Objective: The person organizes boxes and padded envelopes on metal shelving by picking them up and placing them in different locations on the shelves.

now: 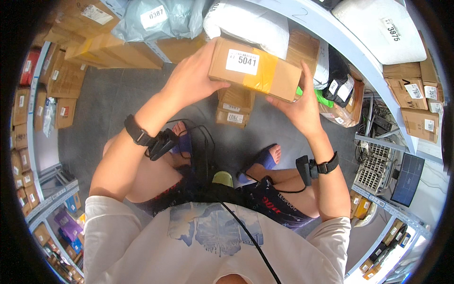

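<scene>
Between my two hands I hold a cardboard box with yellow tape across its middle and a white printed label near its left end. My left hand grips the left end, thumb along the near lower edge. The right end is in my right hand, with the thumb under the near edge and fingers up the side. The box is raised off the floor, in front of a shelf loaded with parcels. Below it, smaller labelled cartons show on the floor, partly hidden by the held box.
A grey plastic parcel and a white one lie on the shelf ahead. Black and clear bagged parcels sit to the right. Shelves of boxes line the left. A monitor stands at right; cables hang near my feet.
</scene>
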Demonstrator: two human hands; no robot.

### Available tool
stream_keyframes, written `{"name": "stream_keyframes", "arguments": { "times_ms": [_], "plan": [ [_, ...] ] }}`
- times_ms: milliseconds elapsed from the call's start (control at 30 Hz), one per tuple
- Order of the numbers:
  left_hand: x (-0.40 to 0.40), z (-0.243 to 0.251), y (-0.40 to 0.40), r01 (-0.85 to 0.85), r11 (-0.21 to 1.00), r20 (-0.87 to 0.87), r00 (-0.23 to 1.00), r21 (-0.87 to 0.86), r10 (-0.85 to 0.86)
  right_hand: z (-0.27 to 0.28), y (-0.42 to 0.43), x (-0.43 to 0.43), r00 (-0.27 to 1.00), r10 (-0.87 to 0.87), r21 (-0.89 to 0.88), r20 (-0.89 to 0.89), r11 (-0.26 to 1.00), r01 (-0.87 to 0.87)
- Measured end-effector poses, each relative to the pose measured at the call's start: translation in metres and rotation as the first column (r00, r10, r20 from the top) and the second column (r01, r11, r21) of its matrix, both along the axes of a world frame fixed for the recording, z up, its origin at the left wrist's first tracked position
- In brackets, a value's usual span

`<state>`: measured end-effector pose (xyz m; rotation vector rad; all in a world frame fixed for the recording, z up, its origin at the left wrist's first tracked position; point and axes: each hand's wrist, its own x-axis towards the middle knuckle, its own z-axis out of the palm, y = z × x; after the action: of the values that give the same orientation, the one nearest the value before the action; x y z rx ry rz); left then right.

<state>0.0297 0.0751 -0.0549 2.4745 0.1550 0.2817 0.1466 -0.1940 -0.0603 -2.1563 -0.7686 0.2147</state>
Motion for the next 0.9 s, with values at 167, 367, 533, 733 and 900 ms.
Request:
{"name": "stream_keyframes", "arguments": {
  "times_ms": [167, 367, 533, 733, 900],
  "plan": [
    [0.003, -0.010, 0.000, 0.009, 0.999, 0.076, 0.997, 0.045, -0.012, 0.000, 0.002, 0.002, 1.000, 0.011, -0.075, 0.007, 0.997, -0.010],
    [0.004, -0.009, 0.004, 0.018, 1.000, 0.084, 0.996, 0.018, -0.020, 0.006, 0.002, 0.004, 1.000, 0.005, -0.041, -0.011, 0.999, -0.005],
    [0.000, 0.001, 0.003, -0.003, 1.000, 0.053, 0.999, 0.031, 0.002, 0.013, -0.002, 0.006, 1.000, 0.017, -0.071, 0.024, 0.997, -0.016],
    [0.003, -0.015, 0.001, 0.048, 0.999, 0.148, 0.988, -0.002, -0.047, -0.009, -0.004, 0.014, 0.998, 0.012, 0.052, -0.056, 0.999, -0.009],
    [0.000, -0.005, 0.000, 0.000, 0.993, 0.097, 0.995, 0.117, -0.011, 0.006, 0.002, 0.010, 0.999, 0.029, -0.083, -0.035, 0.996, -0.032]
  ]
}}
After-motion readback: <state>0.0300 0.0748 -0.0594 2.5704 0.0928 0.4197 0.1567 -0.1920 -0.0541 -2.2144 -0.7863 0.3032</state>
